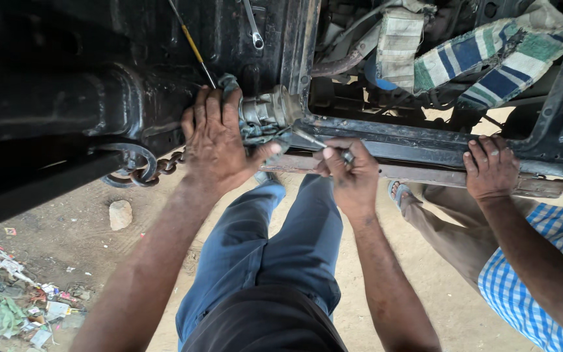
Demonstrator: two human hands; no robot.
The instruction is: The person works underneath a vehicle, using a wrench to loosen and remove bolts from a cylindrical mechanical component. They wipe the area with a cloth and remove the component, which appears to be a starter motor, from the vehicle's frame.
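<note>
Under the dark steel frame (99, 98) of a vehicle, my left hand (219, 140) lies flat over a grey-green rag (259, 130), pressing it against a round metal fitting (272, 109) that sticks out of the frame; the fingers are spread rather than curled, the thumb hooked beneath the fitting, so this grip presses and does not clench. My right hand (346, 171) is clenched around a thin metal tool (314, 140), its shaft slanting up and to the left until the tip meets the fitting just beside my left thumb. Both hands are close together, with the fitting between them.

A rusty chain (161, 166) hangs from a steel ring (125, 163) to the left of my left wrist. Above, a yellow-handled rod (191, 42) and a spanner (253, 26) lean against the frame. A striped cloth (490, 62) is bundled in the framework at upper right. Another person's hand (490, 166), from a blue checked sleeve (529, 274), rests on the lower rail (425, 171), well apart from mine. My legs in blue trousers (275, 248) reach over the sandy ground (66, 228), where a stone (120, 214) and litter (8, 293) lie to the left.
</note>
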